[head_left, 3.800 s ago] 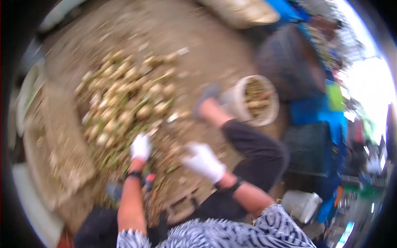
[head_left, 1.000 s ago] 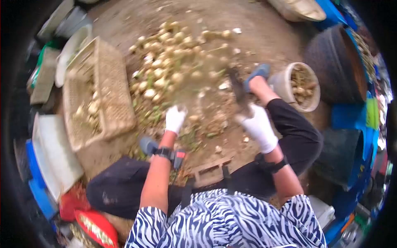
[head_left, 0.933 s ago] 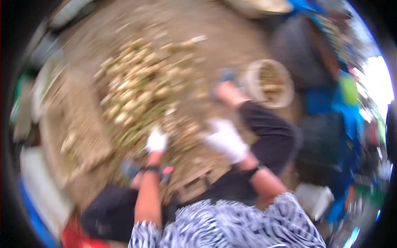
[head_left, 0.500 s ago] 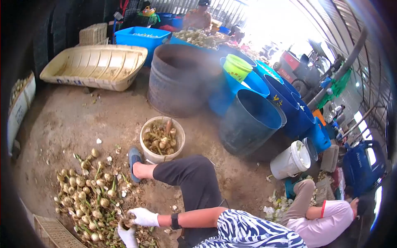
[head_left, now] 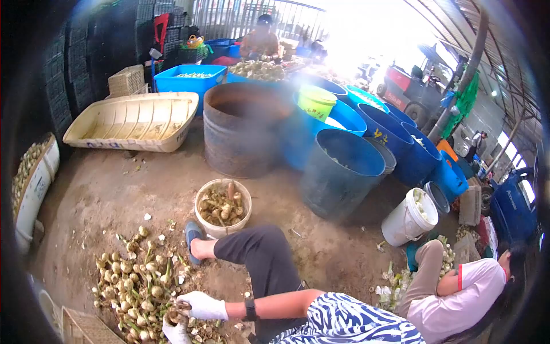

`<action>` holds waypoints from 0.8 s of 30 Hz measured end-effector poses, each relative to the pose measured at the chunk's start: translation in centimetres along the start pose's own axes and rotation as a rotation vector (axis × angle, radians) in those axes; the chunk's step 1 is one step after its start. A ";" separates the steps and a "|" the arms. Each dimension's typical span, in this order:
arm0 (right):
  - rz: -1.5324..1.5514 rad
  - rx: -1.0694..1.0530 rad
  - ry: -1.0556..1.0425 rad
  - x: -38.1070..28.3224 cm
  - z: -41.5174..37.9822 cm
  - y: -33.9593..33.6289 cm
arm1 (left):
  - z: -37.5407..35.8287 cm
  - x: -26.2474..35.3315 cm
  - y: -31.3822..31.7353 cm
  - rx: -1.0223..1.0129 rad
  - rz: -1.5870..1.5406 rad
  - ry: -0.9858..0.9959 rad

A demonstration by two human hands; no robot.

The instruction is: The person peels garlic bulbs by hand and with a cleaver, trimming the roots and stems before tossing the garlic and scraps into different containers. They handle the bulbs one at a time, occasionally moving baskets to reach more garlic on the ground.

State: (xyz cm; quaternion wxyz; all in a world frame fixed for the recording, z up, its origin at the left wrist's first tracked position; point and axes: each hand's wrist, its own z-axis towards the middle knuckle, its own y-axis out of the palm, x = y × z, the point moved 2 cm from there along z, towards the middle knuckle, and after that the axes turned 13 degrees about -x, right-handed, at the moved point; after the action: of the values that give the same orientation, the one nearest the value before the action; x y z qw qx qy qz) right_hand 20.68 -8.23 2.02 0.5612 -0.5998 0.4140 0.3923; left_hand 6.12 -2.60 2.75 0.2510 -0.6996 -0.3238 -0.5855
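My right hand [head_left: 201,305], in a white glove with a dark band on the wrist, reaches in from the right with its fingers closed. Below it my left hand [head_left: 176,332], also gloved, is curled and partly cut off by the frame's bottom edge. Between the two sits a brownish garlic bulb [head_left: 176,315], gripped by both; its detail is blurred. Beside the hands a heap of pale garlic bulbs [head_left: 133,279] with green stems spreads over the ground. Loose skins and bits lie around it.
A white bucket [head_left: 248,202] of stems and bulbs stands beyond my foot [head_left: 197,246]. Behind are a rusty drum [head_left: 215,137], blue barrels [head_left: 321,189] and a cream tub [head_left: 163,140]. A crate [head_left: 86,329] is lower left. A co-worker [head_left: 464,298] sits at right.
The view has tilted, so the surroundings sit lower on the left and the heap has shifted right. Both hands stay together around the bulb, with only a slight shift.
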 end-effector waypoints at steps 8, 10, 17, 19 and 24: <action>-0.678 -0.177 -0.224 -3.7 -2.7 -1.8 | -0.5 -0.1 -1.6 -0.035 -0.144 0.060; -0.682 -0.278 -0.154 -4.8 -2.9 -1.7 | -1.1 -0.7 -1.4 0.010 -0.177 0.039; -0.877 -0.120 -0.011 1.3 -0.2 -3.1 | -4.9 0.5 -3.3 0.087 0.465 0.125; -0.828 -0.038 0.032 1.4 0.1 -4.7 | -5.6 1.9 -3.1 0.083 0.448 0.096; -0.640 -0.178 -0.241 -5.1 -1.4 -0.2 | -4.3 -2.4 -5.0 0.104 0.401 0.251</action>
State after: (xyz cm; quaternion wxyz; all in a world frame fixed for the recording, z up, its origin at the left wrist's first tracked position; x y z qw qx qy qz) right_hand 19.14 -9.33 6.92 0.6459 -0.6952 0.1001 0.2992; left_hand -0.68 -2.85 1.03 0.4362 -0.6577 -0.1744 -0.5889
